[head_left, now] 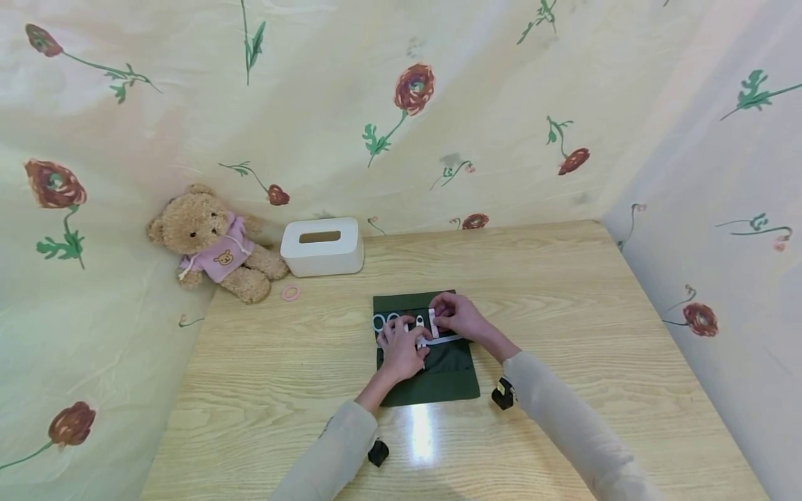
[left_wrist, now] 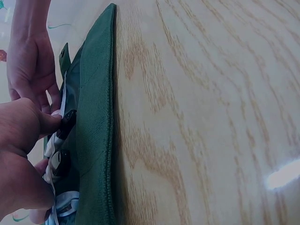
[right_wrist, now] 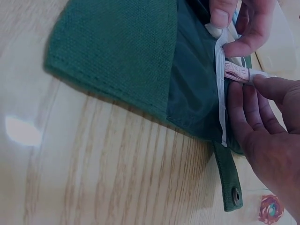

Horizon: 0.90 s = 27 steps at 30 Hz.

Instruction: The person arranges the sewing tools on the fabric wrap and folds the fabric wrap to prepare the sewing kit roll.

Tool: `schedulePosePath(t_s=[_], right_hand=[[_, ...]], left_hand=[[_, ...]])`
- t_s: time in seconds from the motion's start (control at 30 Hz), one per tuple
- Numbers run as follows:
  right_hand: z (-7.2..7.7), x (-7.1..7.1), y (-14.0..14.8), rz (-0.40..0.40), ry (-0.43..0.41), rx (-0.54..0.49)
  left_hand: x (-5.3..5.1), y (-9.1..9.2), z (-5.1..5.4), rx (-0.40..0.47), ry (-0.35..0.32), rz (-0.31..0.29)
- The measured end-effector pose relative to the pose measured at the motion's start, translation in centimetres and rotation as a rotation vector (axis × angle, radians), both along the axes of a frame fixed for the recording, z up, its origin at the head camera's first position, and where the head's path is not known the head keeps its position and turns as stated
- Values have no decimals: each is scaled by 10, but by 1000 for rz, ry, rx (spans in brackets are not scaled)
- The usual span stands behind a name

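A dark green fabric sewing pouch (head_left: 432,390) lies unfolded on the wooden table, with a white elastic band (right_wrist: 220,89) across its dark lining. My right hand (head_left: 464,321) pinches a folded pink-and-white tape measure (right_wrist: 236,71) between thumb and fingers, one end at the elastic. The left hand (head_left: 401,355) rests over the middle of the pouch, its thumb and a finger pinching the elastic beside the tape. Pale blue scissor handles (head_left: 379,322) show left of that hand. A white tool with a dark hole (head_left: 420,321) sits between the hands, its lower part partly hidden.
A white tissue box (head_left: 322,257) and a teddy bear (head_left: 219,243) in a pink top stand at the back left. Near them lies a pink ring (head_left: 291,293). A snap strap (right_wrist: 229,183) sticks out from the pouch's right side. Flowered cloth hangs behind the table.
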State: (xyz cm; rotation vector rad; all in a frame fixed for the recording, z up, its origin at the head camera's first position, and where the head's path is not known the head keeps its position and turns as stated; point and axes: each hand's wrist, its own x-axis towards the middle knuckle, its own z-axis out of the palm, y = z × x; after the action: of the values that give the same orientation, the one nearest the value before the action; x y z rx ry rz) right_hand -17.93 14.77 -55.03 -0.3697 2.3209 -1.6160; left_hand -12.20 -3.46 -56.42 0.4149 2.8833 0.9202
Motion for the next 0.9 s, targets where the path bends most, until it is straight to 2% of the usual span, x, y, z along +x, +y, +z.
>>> schedulePosePath(t_s=[0.2,0.43,0.67,0.9], right_hand=[[1,0,1,16,-22,9],[3,-1,3,80,54,4],[7,0,-1,48,4,54],[8,-1,-2,76,21,111]], left_hand=[[0,0,0,-1,-5,0],[-1,1,-1,0,-6,-5],[0,0,-1,4,-5,-10],[0,0,-1,-6,9,-13]])
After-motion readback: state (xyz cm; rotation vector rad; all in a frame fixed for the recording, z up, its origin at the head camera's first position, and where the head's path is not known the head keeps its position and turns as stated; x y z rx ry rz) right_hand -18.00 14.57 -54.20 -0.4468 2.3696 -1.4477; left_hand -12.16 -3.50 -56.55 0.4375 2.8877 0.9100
